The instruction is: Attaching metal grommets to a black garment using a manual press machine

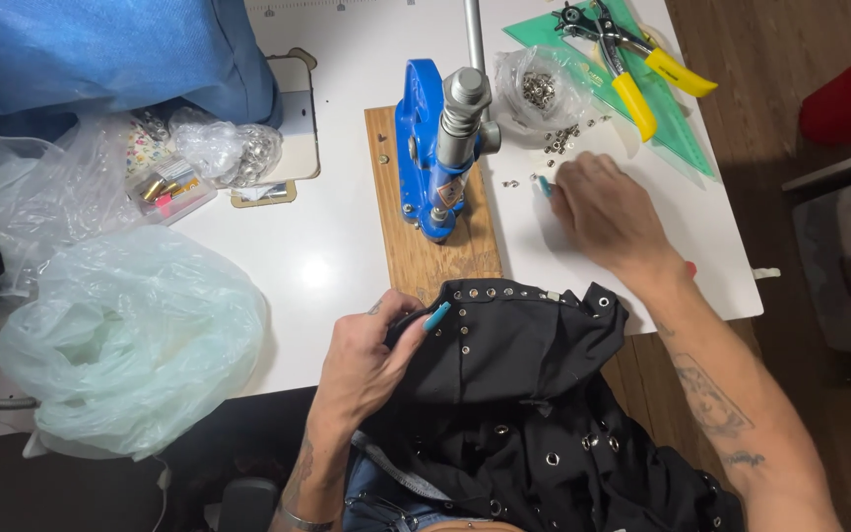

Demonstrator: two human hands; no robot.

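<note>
Table: a white rectangular worktop (347, 256) carries everything here, its right edge near the wooden floor.
Garment: a black fabric piece studded with metal eyelets (514, 394) lies half on the table edge, half in the lap.
Bag: a pale green crumpled plastic bag (130, 335) sits left, well apart from the work.
Press: a blue hand press with a grey metal plunger (435, 148) stands upright on a wooden base board (435, 246), just above the garment.
Pliers: yellow-handled punch pliers (632, 69) rest on a green plastic triangle ruler (642, 108).
Left hand: the left hand (371, 360) grips the garment's top edge, fingers curled narrow around the cloth.
Right hand: the right hand (603, 212) is down on the table, fingertips pinching close at the loose eyelets.
Eyelets: small silver metal eyelets (563, 138) are scattered beside a clear bag, one or two just by the fingertips.
Risk: those tiny rings look easy to flick, I'd judge; a sweeping finger could send one off the table edge, and a slack grip could let the garment slide into the lap.
</note>
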